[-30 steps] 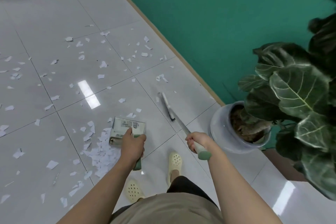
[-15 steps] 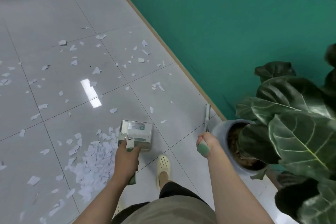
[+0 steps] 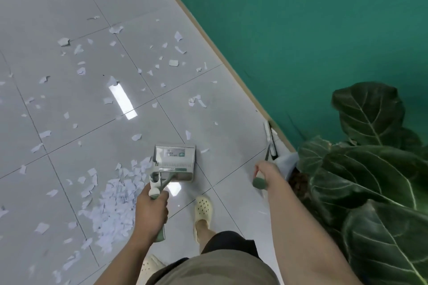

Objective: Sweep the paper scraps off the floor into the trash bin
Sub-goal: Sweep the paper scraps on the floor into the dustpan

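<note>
Scraps [image 3: 111, 210] lie heaped on the grey floor [image 3: 231, 109] just left of the dustpan [image 3: 174, 162], with loose bits scattered farther out. The left hand [image 3: 150, 213] grips the dustpan's handle, the pan resting on the tiles. The right hand [image 3: 266, 172] is curled round the broom [image 3: 269, 139] handle; the broom head sits by the skirting of the green wall [image 3: 301, 30], beside a plant [image 3: 370, 169]. A shoe [image 3: 203, 210] stands between the hands.

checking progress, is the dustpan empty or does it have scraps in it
Looks empty: the dustpan shows only a bare tray with a label. The paper scraps are piled on the floor left of it.
</note>
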